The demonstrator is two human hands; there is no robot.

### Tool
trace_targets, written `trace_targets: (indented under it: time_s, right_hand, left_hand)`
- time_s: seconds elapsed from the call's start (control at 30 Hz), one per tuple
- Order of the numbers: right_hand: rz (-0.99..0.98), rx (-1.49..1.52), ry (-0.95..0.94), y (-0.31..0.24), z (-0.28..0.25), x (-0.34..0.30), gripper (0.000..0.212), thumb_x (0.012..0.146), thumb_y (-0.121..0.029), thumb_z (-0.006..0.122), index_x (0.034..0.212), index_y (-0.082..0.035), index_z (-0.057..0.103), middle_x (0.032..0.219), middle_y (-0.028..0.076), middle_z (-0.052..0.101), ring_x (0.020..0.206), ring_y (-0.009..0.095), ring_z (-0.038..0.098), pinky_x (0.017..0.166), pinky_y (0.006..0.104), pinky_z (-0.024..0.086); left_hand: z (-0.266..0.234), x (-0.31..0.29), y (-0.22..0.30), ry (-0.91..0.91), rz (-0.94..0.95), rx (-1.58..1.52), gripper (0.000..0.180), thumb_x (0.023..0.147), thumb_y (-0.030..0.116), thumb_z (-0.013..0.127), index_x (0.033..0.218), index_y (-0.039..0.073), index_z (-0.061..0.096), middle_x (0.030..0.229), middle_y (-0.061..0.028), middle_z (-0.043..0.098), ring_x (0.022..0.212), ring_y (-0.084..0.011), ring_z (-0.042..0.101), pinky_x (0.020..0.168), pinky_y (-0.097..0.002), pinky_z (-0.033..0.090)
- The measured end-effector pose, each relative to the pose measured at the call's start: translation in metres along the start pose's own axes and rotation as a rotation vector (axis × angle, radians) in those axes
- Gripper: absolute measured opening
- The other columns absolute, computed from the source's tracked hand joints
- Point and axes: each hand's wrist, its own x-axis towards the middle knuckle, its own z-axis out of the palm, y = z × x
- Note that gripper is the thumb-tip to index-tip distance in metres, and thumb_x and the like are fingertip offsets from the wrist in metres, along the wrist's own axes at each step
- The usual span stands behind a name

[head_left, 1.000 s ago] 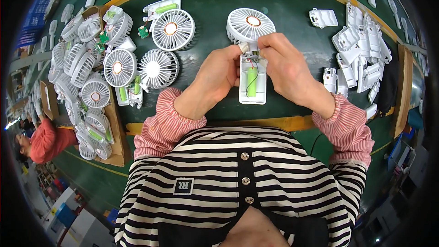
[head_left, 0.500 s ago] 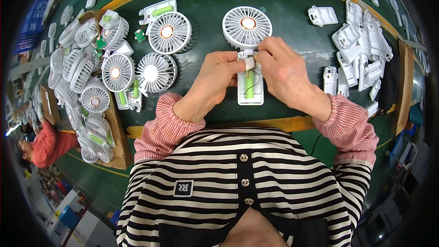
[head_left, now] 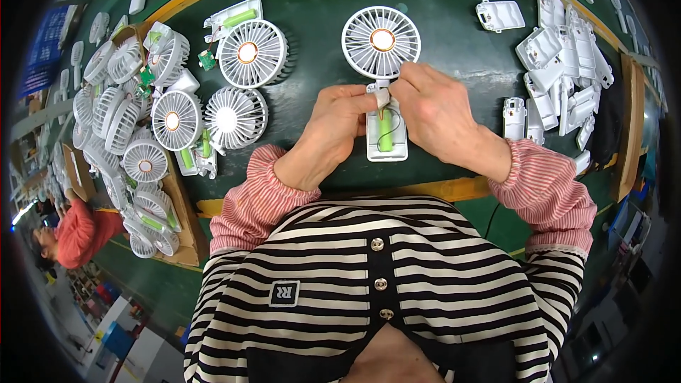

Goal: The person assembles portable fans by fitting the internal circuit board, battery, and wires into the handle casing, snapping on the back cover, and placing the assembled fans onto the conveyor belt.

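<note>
A white handheld fan lies on the green table in front of me, its round grille [head_left: 381, 41] away from me and its open handle shell [head_left: 387, 154] towards me. Inside the shell sit a green battery cell [head_left: 385, 132] and a thin dark wire. My left hand [head_left: 332, 133] grips the upper handle from the left, fingers partly behind it. Something whitish covers its thumb tip; I cannot tell whether it is tape. My right hand [head_left: 441, 115] is closed, thumb and fingers pinched at the neck just below the grille. What lies in that pinch is hidden.
Left, a heap of fan heads [head_left: 145, 161] fills a cardboard box [head_left: 186, 230]. Two fans [head_left: 252, 53] with exposed batteries and a green circuit board [head_left: 206, 60] lie nearer. Right, white handle covers [head_left: 560, 53] are piled beside a cardboard edge [head_left: 628, 128]. Another person [head_left: 81, 234] sits far left.
Both hands stay at the fan's neck, with the right fingers shifted slightly leftwards and lower. The view has moved a little; nothing else visibly differs.
</note>
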Motion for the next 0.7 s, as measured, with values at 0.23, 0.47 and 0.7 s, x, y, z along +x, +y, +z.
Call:
trace_targets:
  time_s: [0.23,0.47,0.7]
  right_hand:
    - [0.019,0.021,0.027,0.007,0.002,-0.004,0.012,0.059,-0.001,0.058,0.067,-0.004,0.05,0.073,0.007,0.048,0.068,0.024,0.053,0.056,0.0353,0.045]
    - [0.047,0.048,0.031,0.005,-0.001,-0.005,0.01,0.061,-0.002,0.058,0.067,-0.004,0.05,0.072,0.006,0.049,0.069,0.024,0.054,0.057,0.0354,0.045]
    - [0.052,0.075,0.27,-0.002,0.007,-0.011,0.03,0.06,-0.004,0.061,0.09,-0.002,0.055,0.092,0.012,0.054,0.081,0.029,0.054,0.066,0.0387,0.045]
  left_hand:
    - [0.001,0.006,0.003,-0.026,-0.049,0.016,0.019,0.081,0.011,0.057,0.09,-0.005,0.059,0.082,-0.0095,0.061,0.07,-0.0172,0.061,0.065,-0.0288,0.051]
    - [0.003,0.005,0.004,-0.076,-0.037,0.058,0.017,0.083,0.009,0.054,0.094,-0.003,0.059,0.084,-0.0069,0.062,0.072,-0.0158,0.061,0.066,-0.0278,0.051]
    - [-0.003,0.01,-0.002,0.047,0.24,0.149,0.015,0.082,0.006,0.054,0.095,-0.001,0.059,0.083,-0.005,0.062,0.069,-0.011,0.058,0.058,-0.0236,0.047]
